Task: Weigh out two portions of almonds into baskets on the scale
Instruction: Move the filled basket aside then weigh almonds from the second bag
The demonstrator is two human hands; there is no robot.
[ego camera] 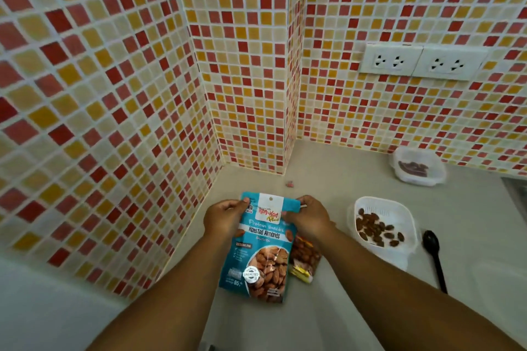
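Both my hands pinched the teal almond bag (pixel 258 248) by its top, left hand (pixel 225 218) and right hand (pixel 308 218) gripping the corners above the bench (pixel 328 179). Right of my fingers sat a white basket (pixel 382 225) of almonds, a black spoon (pixel 435 256) beyond.

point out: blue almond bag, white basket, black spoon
blue almond bag (pixel 261 248): head view, front panel.
white basket (pixel 399 209): head view, bare far rim.
black spoon (pixel 431 239): head view, bowl.
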